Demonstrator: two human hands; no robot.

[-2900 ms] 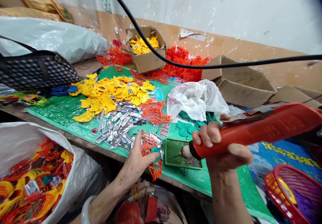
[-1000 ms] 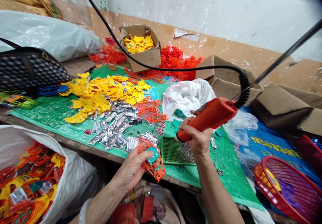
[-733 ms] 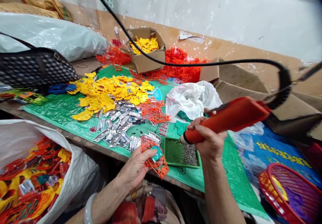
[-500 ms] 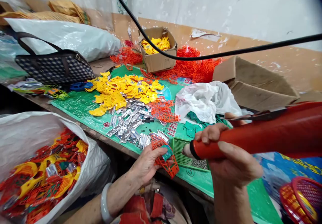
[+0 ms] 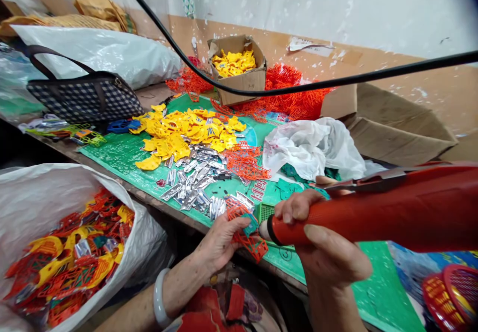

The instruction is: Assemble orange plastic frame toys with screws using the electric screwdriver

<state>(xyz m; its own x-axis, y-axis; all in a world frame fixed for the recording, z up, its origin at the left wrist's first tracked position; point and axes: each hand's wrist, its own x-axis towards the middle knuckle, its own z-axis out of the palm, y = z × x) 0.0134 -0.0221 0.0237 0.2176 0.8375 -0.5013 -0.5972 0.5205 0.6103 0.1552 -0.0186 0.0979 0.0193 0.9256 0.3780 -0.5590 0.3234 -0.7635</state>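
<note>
Near the table's front edge, my left hand (image 5: 222,242) pinches an orange plastic frame (image 5: 256,248) with a teal piece (image 5: 251,225) lying in it under the thumb. My right hand (image 5: 324,242) is wrapped round a red electric screwdriver (image 5: 373,212) held almost level. Its pale tip (image 5: 264,230) points left and is at the right side of the orange frame; whether it touches a screw is hidden. Behind the tool sits a green mesh basket (image 5: 266,211), mostly covered by the screwdriver and my right hand.
Yellow parts (image 5: 186,133), silver pieces (image 5: 197,172) and orange frames (image 5: 244,160) lie on the green table. A white sack (image 5: 145,252) of assembled pieces stands at left. Behind are a carton (image 5: 242,85) of yellow parts and a white plastic bag (image 5: 298,145). A black cable (image 5: 298,92) crosses the view.
My right hand has brought the screwdriver left, so its tip now meets the orange frame's side. The tool covers more of the green basket. My left hand keeps its hold.
</note>
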